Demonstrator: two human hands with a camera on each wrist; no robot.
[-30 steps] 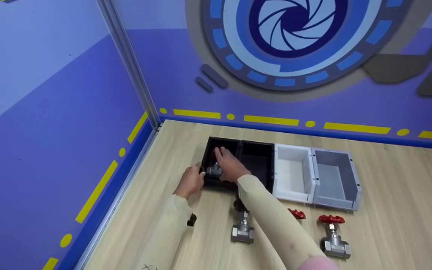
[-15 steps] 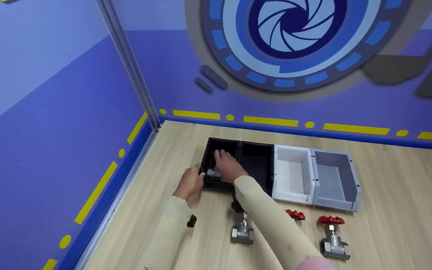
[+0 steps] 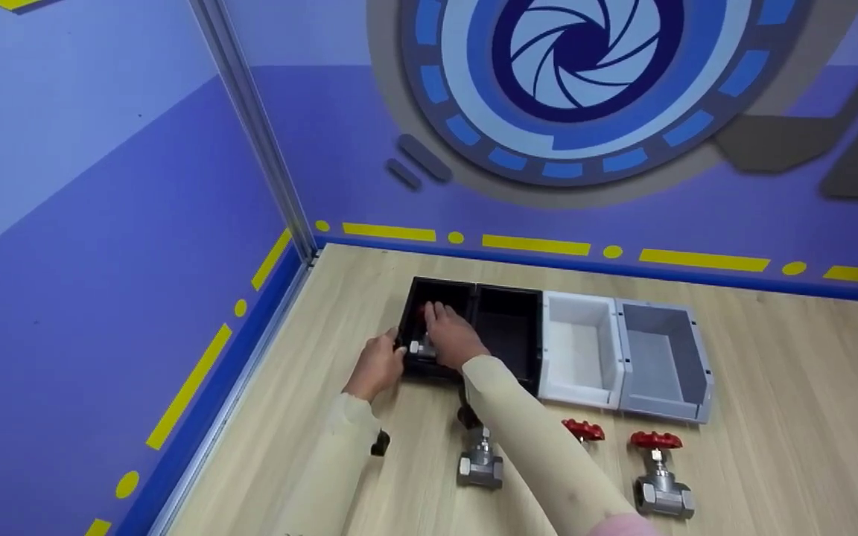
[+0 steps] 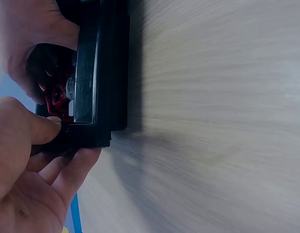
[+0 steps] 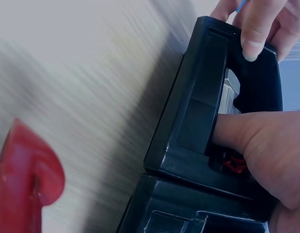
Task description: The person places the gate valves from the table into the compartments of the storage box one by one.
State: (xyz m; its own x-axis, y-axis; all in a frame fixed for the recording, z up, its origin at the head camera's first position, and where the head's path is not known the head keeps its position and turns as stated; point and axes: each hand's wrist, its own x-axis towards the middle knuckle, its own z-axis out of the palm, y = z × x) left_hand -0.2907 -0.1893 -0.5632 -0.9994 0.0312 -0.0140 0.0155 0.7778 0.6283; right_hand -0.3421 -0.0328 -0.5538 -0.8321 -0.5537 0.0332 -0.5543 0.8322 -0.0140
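My right hand (image 3: 455, 335) reaches into the leftmost black bin (image 3: 444, 281) and holds a metal valve (image 3: 418, 348) with a red handwheel (image 4: 57, 99). The thumb lies over the valve's metal body (image 5: 229, 94) in the right wrist view; the other fingers are largely hidden inside the bin. My left hand (image 3: 375, 366) grips the bin's left wall, its thumb (image 4: 47, 127) inside and its fingers outside in the left wrist view. Both handwheel and body sit below the bin's rim.
A second black bin (image 3: 507, 289), a white bin (image 3: 578, 298) and a grey bin (image 3: 660, 307) adjoin to the right. In front lie a black-handled valve (image 3: 481, 469), a red-wheeled valve (image 3: 663, 495) and another red handwheel (image 3: 584, 429). A black part (image 3: 380, 444) shows beside my left forearm.
My right hand has moved slightly down and left with the valve, which now sits a little lower in the bin. The left hand keeps its grip on the wall.
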